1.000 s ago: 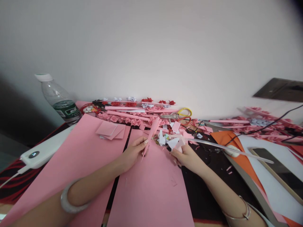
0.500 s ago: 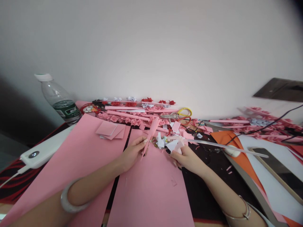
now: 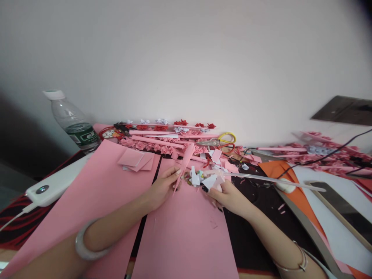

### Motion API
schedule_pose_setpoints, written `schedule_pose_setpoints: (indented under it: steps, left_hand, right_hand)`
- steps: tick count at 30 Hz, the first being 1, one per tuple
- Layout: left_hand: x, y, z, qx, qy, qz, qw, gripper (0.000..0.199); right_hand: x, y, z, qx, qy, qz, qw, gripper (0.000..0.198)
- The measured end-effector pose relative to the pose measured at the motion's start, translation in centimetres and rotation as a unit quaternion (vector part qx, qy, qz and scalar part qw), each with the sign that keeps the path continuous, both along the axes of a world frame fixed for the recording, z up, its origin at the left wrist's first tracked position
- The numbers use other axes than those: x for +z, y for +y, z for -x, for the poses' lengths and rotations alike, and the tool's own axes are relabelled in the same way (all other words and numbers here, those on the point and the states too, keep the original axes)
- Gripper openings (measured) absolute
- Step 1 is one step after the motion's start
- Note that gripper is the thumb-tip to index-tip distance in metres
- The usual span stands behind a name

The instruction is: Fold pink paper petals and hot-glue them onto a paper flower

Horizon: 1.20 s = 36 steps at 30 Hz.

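My left hand (image 3: 164,189) pinches a narrow folded pink paper piece (image 3: 185,164), which tilts up and to the right. Closed round a pale pink hot glue gun (image 3: 220,182) is my right hand (image 3: 229,197). A long clear glue stick (image 3: 273,178) runs out of the gun's back toward the right. White and pink paper scraps (image 3: 195,176) lie around the gun's front, so its nozzle is hard to make out. Both hands are over a pink paper sheet (image 3: 186,236). Small pink paper squares (image 3: 136,159) rest on another pink sheet (image 3: 95,193) at the left.
Yellow-and-red-handled scissors (image 3: 216,142) lie among pink paper flowers (image 3: 162,148) along the wall. At left are a water bottle (image 3: 78,124) and a white power bank (image 3: 55,182) with a cable. A phone (image 3: 343,209), orange paper (image 3: 279,170) and a black cord (image 3: 328,150) occupy the right.
My right hand and the glue gun have shifted slightly left, toward the folded paper. The glue stick's far end has moved left with them. My left hand keeps its grip, nearly still.
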<state>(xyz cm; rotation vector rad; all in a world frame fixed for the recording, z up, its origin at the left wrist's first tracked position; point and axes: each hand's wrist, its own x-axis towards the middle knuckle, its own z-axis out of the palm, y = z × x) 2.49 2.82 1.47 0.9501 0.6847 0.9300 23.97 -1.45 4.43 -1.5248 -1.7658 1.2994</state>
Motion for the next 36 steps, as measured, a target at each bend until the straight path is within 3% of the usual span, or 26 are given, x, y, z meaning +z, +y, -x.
schedule_pose_setpoints:
  steps: [8,27,36]
  left_hand:
    - [0.2,-0.1,-0.1,0.016,0.000,0.018,1.000,0.020]
    - [0.7,-0.3,0.0,-0.010,0.029,0.007,1.000,0.022]
    - [0.2,-0.4,0.0,-0.031,0.006,0.004,1.000,0.023]
  right_hand:
    - [-0.1,-0.1,0.1,0.000,0.012,0.008,1.000,0.016]
    - [-0.2,0.6,-0.4,-0.019,-0.014,-0.035,0.999,0.035]
    - [-0.8,1.0,-0.9,-0.070,-0.005,-0.052,0.996,0.036]
